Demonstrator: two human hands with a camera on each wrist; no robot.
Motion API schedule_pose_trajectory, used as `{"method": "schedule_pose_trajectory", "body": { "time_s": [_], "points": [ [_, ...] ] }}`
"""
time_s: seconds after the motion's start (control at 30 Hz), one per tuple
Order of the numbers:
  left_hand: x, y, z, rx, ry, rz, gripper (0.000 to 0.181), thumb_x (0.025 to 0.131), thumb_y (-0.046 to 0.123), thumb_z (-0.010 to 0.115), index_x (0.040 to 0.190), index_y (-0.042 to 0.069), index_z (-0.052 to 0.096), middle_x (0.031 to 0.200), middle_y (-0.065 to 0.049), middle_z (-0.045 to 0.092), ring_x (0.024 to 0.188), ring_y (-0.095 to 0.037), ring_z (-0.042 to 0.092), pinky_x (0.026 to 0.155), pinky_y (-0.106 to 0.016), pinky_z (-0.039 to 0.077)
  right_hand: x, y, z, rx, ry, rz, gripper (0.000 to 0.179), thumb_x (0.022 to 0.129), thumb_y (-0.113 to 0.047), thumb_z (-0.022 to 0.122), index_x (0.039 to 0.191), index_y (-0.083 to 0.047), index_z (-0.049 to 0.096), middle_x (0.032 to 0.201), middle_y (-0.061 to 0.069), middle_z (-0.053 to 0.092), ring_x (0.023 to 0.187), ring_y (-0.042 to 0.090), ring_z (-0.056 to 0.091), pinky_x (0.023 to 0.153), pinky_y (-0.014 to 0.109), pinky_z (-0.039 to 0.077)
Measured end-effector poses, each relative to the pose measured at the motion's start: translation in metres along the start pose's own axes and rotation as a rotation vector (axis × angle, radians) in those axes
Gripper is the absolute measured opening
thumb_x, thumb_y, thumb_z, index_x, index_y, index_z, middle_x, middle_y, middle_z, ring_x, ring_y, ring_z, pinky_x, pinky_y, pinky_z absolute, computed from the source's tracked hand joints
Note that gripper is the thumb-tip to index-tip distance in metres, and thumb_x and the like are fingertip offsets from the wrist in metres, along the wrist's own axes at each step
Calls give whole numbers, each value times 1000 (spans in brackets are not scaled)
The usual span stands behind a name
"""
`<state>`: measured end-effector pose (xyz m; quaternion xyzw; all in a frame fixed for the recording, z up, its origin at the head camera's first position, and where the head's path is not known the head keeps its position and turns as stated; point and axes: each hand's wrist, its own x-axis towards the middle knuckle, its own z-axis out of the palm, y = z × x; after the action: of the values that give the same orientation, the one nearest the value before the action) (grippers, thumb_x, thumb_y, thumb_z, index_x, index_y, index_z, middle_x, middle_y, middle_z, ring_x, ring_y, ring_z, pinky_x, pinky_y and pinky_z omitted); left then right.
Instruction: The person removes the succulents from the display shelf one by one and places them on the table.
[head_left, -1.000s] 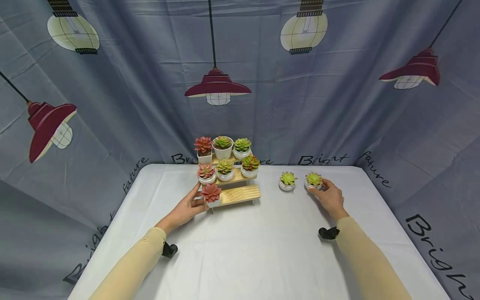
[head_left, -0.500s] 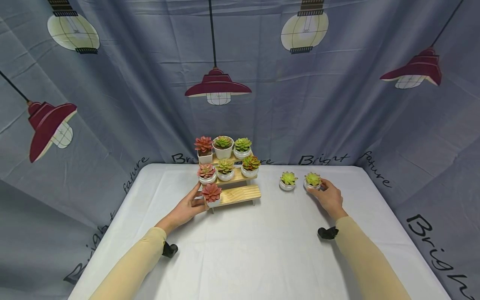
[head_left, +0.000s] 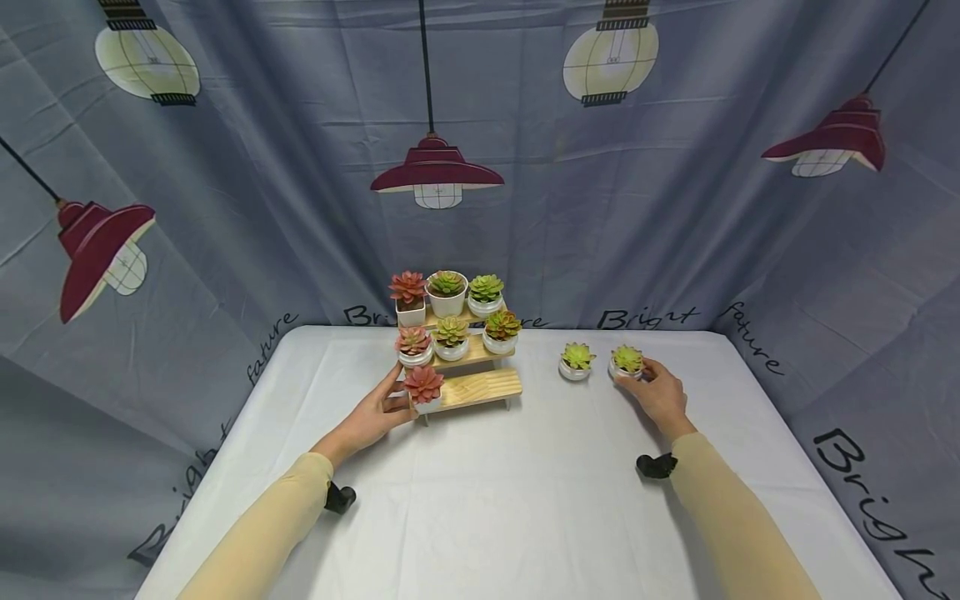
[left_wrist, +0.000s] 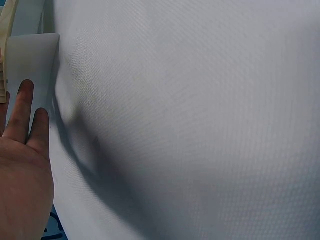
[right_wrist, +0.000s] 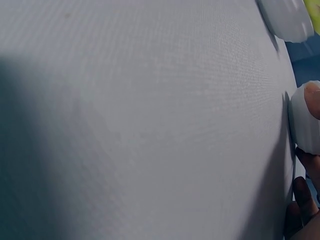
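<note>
My left hand (head_left: 371, 422) rests at the left side of a three-tier wooden stand (head_left: 483, 388). In the left wrist view its straight fingers (left_wrist: 21, 112) lie against the stand's white end panel (left_wrist: 35, 55). Right by that hand, a red potted succulent (head_left: 424, 386) sits at the left end of the lowest tier. On the table to the right, my right hand (head_left: 662, 398) grips the white pot of a small green succulent (head_left: 627, 360), thumb in front in the right wrist view. A similar green succulent (head_left: 576, 358) stands just left of it.
The middle tier bears a pink succulent (head_left: 413, 343), a yellow-green one (head_left: 451, 335) and a red-green one (head_left: 501, 330). On the top tier are a red one (head_left: 408, 293) and two green ones. A grey curtain (head_left: 540, 250) hangs behind the white table (head_left: 510, 517).
The right hand and its succulent shift very slightly left, then back. The left hand and the stand stay put.
</note>
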<state>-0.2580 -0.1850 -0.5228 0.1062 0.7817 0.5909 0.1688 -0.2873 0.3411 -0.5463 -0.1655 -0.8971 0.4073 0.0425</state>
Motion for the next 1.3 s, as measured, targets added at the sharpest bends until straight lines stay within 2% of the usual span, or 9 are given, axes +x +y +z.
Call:
{"method": "schedule_pose_trajectory", "body": {
  "time_s": [0.3, 0.73, 0.97, 1.17, 1.3],
  "points": [
    [0, 1, 0, 13, 2, -2, 104, 96, 23, 76, 166, 33, 1, 156, -18, 30, 140, -37, 45, 110, -53, 42, 2, -1, -1, -13, -7, 34, 90, 91, -47, 76, 156, 2, 37, 150, 26, 47, 139, 45, 39, 116, 63, 18],
    [-1, 1, 0, 25, 0, 6, 104, 96, 23, 76, 166, 32, 1, 156, -18, 31, 141, -37, 44, 111, -54, 40, 1, -1, 0, -4, -15, 29, 88, 92, -43, 76, 155, 3, 36, 151, 27, 47, 140, 45, 38, 115, 64, 17],
    [-2, 3, 0, 12, -1, 8, 104, 95, 21, 76, 166, 31, 1, 155, -18, 32, 140, -37, 44, 111, -54, 40, 0, -1, -1, -5, -12, 26, 89, 92, -46, 75, 156, 3, 36, 151, 27, 47, 140, 46, 35, 116, 63, 15],
    [-1, 2, 0, 15, -8, 21, 103, 96, 21, 76, 166, 32, 1, 155, -17, 33, 140, -36, 45, 112, -54, 39, -1, -3, -3, -3, -48, 33, 94, 92, -44, 75, 159, 1, 28, 154, 26, 42, 142, 47, 27, 115, 64, 14],
    [-2, 2, 0, 25, 0, 6, 104, 95, 24, 76, 166, 32, 1, 157, -17, 31, 141, -37, 44, 111, -54, 40, -5, -4, -12, 81, -117, 30, 97, 94, -35, 75, 163, -1, 16, 159, 26, 35, 147, 45, 24, 120, 59, 19]
  ]
}}
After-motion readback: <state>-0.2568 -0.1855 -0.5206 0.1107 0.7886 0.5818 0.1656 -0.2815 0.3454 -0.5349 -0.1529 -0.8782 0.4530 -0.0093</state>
